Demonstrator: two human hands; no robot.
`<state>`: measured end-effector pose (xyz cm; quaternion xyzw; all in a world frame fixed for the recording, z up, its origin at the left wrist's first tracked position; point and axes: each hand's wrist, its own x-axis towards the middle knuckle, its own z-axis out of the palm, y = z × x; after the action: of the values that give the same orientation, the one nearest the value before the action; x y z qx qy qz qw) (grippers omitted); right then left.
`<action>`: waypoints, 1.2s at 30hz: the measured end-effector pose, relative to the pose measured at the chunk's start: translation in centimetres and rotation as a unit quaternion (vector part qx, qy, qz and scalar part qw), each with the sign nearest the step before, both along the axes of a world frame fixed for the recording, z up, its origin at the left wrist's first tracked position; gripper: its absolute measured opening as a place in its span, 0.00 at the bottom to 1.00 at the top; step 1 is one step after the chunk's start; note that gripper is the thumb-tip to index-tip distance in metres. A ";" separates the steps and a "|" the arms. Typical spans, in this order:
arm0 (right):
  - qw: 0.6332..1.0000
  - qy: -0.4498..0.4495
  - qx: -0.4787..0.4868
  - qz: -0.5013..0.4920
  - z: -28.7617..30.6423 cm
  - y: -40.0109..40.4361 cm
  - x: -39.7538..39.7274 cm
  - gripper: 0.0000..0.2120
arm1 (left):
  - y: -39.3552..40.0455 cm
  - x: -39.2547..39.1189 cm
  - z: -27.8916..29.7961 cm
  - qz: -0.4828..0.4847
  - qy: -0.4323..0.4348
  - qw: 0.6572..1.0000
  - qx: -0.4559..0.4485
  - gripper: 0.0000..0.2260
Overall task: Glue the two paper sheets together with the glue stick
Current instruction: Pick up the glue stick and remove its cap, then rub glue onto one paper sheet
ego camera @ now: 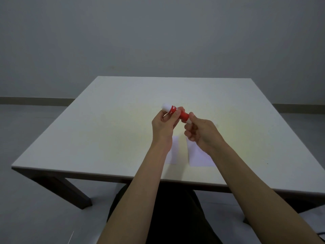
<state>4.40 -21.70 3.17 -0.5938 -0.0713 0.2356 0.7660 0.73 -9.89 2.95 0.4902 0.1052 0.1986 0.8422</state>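
Observation:
A red and white glue stick point(182, 115) is held level above the middle of the table, between both hands. My left hand point(163, 125) grips its red body near the white cap end at the left. My right hand point(200, 132) pinches the white end at the right with thumb and fingers. Two small white paper sheets lie flat side by side below the hands: the left sheet point(173, 155) is partly hidden by my left wrist, the right sheet point(198, 158) by my right wrist.
The white square table point(105, 131) has its front edge close to my body and dark legs beneath. Grey floor and a plain wall surround it.

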 end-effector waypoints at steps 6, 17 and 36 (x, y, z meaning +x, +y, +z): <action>0.975 0.215 -0.038 0.042 -0.1 0.4 0.4 0.21 | 0.4 -0.3 -1.0 -0.057 -0.013 0.996 0.074 0.06; 0.974 -0.173 -0.092 0.115 0.5 -0.8 0.5 0.14 | 3.8 -0.7 -1.4 -0.064 0.045 0.970 0.229 0.07; 0.788 -0.451 -0.416 0.057 -1.9 1.1 -0.5 0.12 | 11.0 -2.2 -4.7 -0.268 0.183 0.675 0.663 0.41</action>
<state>3.95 -20.55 1.28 -0.8884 -0.3376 -0.0084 0.3111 -1.47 1.07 -1.77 0.9535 -0.0380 -0.1117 0.2774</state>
